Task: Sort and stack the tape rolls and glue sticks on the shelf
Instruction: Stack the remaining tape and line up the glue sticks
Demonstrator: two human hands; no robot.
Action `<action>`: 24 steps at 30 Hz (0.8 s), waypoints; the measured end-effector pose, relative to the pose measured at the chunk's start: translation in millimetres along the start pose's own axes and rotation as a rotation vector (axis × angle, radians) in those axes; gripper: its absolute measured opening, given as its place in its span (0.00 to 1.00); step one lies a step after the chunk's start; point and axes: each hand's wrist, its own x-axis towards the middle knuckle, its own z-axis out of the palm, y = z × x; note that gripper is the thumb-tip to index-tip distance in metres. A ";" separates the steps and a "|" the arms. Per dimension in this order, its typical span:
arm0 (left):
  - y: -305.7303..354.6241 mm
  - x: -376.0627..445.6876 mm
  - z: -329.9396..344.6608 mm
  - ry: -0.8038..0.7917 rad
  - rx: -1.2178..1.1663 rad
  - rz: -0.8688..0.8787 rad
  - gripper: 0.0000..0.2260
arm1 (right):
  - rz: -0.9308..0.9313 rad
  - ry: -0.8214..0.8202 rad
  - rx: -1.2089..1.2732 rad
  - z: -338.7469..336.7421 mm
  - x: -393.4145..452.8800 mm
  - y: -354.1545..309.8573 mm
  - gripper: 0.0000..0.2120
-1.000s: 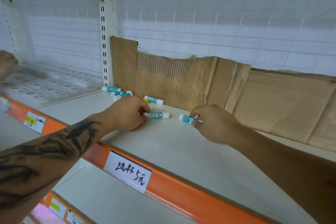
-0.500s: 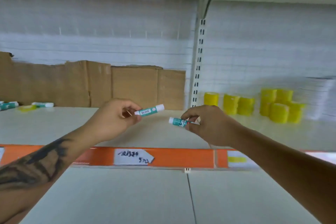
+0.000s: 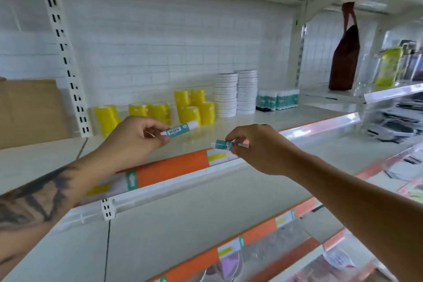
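We see cardboard [image 3: 27,110] at far left on shelf [image 3: 286,119]. Yellow tape rolls [image 3: 158,111] stand along shelf's back. Our left hand [image 3: 130,142] pinches glue stick [image 3: 179,129] between thumb and fingertips, lifted in front of yellow rolls, white cap pointing right. Our right hand [image 3: 256,149] pinches second glue stick [image 3: 223,144] likewise, over shelf's orange front edge. Further right: two stacks of white tape rolls [image 3: 235,92], then row of upright glue sticks [image 3: 278,99]. Dark red bag [image 3: 345,52] hangs far right.

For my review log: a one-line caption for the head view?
Each hand pinches a glue stick before yellow tape rolls.
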 end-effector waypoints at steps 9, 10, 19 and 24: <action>39.6 124.0 107.8 -0.055 0.032 0.101 0.06 | 0.016 0.074 -0.126 -33.2 71.9 119.6 0.10; 40.7 137.0 112.1 -0.061 0.035 0.098 0.06 | 0.015 0.064 -0.133 -34.6 86.9 129.0 0.10; 38.9 197.9 150.5 -0.079 -0.034 -0.016 0.07 | -0.089 -0.114 -0.035 1.3 161.1 191.7 0.10; 52.8 213.5 166.2 -0.090 -0.081 -0.072 0.06 | -0.073 -0.083 0.093 -3.6 161.1 207.8 0.16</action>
